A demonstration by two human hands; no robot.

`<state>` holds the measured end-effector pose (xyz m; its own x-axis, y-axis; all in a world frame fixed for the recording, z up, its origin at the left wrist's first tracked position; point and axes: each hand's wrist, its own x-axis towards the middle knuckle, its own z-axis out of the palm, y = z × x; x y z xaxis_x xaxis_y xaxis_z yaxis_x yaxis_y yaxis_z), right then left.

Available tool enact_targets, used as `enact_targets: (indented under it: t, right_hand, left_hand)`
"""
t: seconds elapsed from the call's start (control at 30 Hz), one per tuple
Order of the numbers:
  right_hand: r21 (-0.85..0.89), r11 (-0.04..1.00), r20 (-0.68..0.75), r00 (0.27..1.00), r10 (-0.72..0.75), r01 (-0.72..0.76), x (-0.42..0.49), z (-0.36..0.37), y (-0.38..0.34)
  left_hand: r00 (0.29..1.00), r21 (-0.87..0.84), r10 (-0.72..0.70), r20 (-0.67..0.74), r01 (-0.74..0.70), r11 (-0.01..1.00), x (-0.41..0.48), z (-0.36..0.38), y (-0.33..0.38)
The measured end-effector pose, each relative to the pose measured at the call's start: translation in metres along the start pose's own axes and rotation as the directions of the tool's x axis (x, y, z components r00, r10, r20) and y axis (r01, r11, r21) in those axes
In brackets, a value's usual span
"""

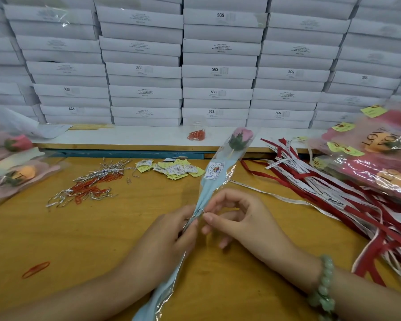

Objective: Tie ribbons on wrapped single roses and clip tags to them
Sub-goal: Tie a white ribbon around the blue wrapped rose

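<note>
At frame centre our left hand [171, 230] grips the wrapped rose [218, 181] at its neck, bloom pointing to the upper right. Our right hand [239, 218] pinches a silver tie [201, 211] there. Above centre lie tags [174, 169], at right ribbons [322, 188].

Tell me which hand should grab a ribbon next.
Probably right. The ribbons lie on the right hand's side, and it only pinches the tie, while the left hand grips the rose.
</note>
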<state>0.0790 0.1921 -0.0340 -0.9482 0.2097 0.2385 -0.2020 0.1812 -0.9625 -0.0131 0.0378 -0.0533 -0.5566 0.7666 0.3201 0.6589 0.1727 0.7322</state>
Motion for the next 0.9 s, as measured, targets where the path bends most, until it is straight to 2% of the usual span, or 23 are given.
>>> enact_targets:
  t: [0.2, 0.47, 0.67, 0.9]
  right_hand:
    - [-0.045, 0.999, 0.017, 1.000, 0.003, -0.003, -0.0010, -0.0007, -0.0015]
    - [-0.102, 0.993, 0.001, 0.999, -0.054, 0.054, -0.0028, 0.0014, -0.0012]
    - [-0.147, 0.989, -0.043, 0.999, 0.010, -0.016, -0.0025, 0.0016, 0.0002]
    - [-0.019, 0.979, -0.009, 0.979, 0.202, -0.202, 0.0039, -0.0033, -0.0010]
  left_hand:
    - [1.000, 0.042, 0.015, 0.012, -0.016, 0.999, 0.0000, -0.0001, 0.0013]
    - [1.000, 0.002, 0.002, 0.017, -0.002, 1.000, -0.0001, 0.0002, 0.0030]
    - [0.999, 0.045, 0.016, 0.037, -0.017, 0.999, -0.0013, -0.0001, 0.0022]
    - [0.997, -0.053, 0.068, 0.020, -0.067, 0.996, -0.0022, -0.0009, 0.0031]
